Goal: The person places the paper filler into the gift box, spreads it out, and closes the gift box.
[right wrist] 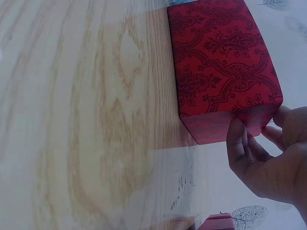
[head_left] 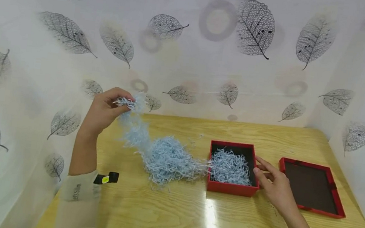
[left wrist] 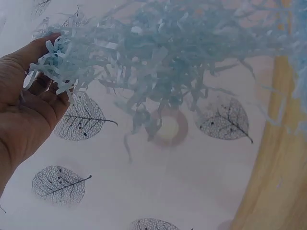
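Note:
My left hand [head_left: 107, 110] is raised above the table and pinches a tangle of pale blue shredded paper [left wrist: 158, 57] between thumb and fingers. From it a loose strand hangs down to a heap of the same shredded paper [head_left: 170, 160] on the table. Thin wisps link the heap to an open red box [head_left: 231, 189], patterned outside and dark inside, with more shredded paper [head_left: 230, 167] in it. Against the box's right wall rest the thumb and fingertips of my right hand [head_left: 276, 186]. The right wrist view shows them touching the box's end [right wrist: 216, 127].
A red lid [head_left: 312, 187] with a dark inside lies inner side up, right of the box. Small paper scraps lie on the wooden table [head_left: 156, 217] behind the heap. White sheeting with leaf prints [head_left: 189, 61] rises behind and at both sides.

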The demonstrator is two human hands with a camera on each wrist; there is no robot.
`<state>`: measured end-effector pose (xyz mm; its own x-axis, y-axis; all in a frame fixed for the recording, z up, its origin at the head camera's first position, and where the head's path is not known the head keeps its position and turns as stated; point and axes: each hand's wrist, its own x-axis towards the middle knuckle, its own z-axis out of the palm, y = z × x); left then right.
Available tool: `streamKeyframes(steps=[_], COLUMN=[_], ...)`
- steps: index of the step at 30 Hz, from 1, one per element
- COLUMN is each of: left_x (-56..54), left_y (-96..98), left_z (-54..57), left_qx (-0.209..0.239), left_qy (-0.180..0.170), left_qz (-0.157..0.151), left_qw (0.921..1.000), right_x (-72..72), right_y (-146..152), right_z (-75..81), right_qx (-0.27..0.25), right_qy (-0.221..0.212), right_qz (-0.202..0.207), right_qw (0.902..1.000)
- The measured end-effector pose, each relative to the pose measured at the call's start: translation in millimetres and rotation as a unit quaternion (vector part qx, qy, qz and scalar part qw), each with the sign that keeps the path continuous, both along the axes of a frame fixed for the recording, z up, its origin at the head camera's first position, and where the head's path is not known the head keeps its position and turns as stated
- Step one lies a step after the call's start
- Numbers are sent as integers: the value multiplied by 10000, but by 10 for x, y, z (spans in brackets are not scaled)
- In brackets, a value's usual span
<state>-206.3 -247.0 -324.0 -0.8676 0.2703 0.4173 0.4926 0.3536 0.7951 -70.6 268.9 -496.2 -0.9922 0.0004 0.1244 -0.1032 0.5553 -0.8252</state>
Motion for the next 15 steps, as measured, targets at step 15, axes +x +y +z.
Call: streamKeyframes(steps=[15], left_x=[-246], left_y=[834], left_z=[18], left_qx=[-303], left_qy=[350], left_qz=[-1255], left_qw=[9910], right_x=[-3], right_y=[7], right_z=[-5], right_qx=[4], right_qy=[-22], right_qz=[56], right_qw=[10000])
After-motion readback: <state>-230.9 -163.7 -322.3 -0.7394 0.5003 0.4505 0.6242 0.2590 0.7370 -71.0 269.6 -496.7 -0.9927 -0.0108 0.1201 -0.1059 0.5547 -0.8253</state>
